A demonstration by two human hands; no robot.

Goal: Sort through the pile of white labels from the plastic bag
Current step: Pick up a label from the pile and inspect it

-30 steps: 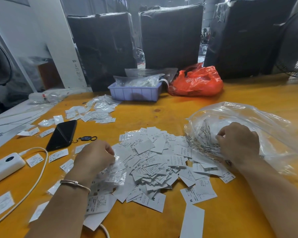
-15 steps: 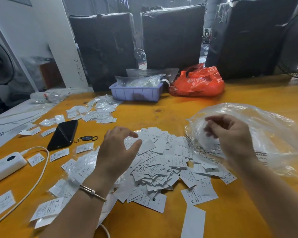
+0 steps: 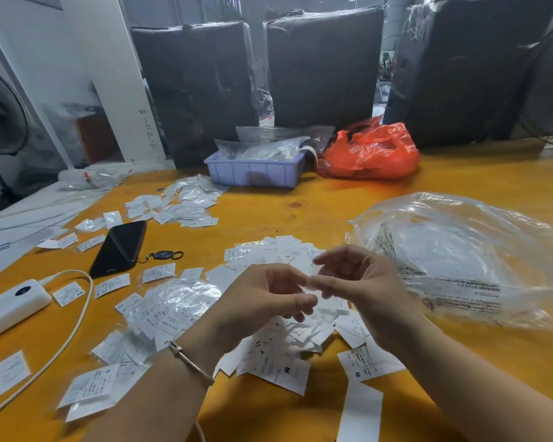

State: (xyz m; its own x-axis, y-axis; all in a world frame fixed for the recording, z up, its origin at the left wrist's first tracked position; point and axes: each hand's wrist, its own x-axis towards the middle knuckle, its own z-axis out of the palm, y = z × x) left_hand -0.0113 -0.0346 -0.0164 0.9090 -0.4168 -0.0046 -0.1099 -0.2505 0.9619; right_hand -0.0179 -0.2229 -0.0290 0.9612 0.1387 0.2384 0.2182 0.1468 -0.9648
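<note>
A pile of white labels (image 3: 278,355) lies on the orange table (image 3: 300,212) just below my hands. My left hand (image 3: 262,301) and my right hand (image 3: 361,288) are raised above the pile with their fingertips meeting. A small, blurred white label (image 3: 307,280) sits pinched between them. The big clear plastic bag (image 3: 460,250) lies crumpled and open at the right, apart from both hands. Left of the pile lie small clear packets holding labels (image 3: 173,301).
A black phone (image 3: 122,247) and a key fob (image 3: 165,255) lie at the left, with a white power bank (image 3: 10,304) and its cable (image 3: 77,317). A purple tray (image 3: 253,172) and a red bag (image 3: 371,154) stand at the back. More labels (image 3: 186,205) are scattered far left.
My right hand came out of the plastic bag and moved left. My left hand rose from the pile, and the two now meet above it around a label.
</note>
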